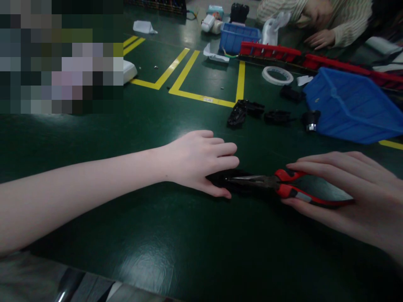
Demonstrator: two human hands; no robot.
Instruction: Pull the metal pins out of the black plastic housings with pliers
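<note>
Left hand point(203, 157) is pinching black part point(217, 179); right hand point(367, 193), at three o'clock, is grasping red-handled pliers point(285, 190), nose pointing toward nine o'clock.

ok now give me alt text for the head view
The right hand holds red-handled pliers, tips at a black part in the left hand, over a green table. Beyond lie a white tape roll and a blue bin; another person's hand shows farther back.

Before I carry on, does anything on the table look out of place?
Possibly: tiny bits lie scattered inside the yellow outlines, apart from the black parts, as if dropped. The pixelated corner can't be checked.
</note>
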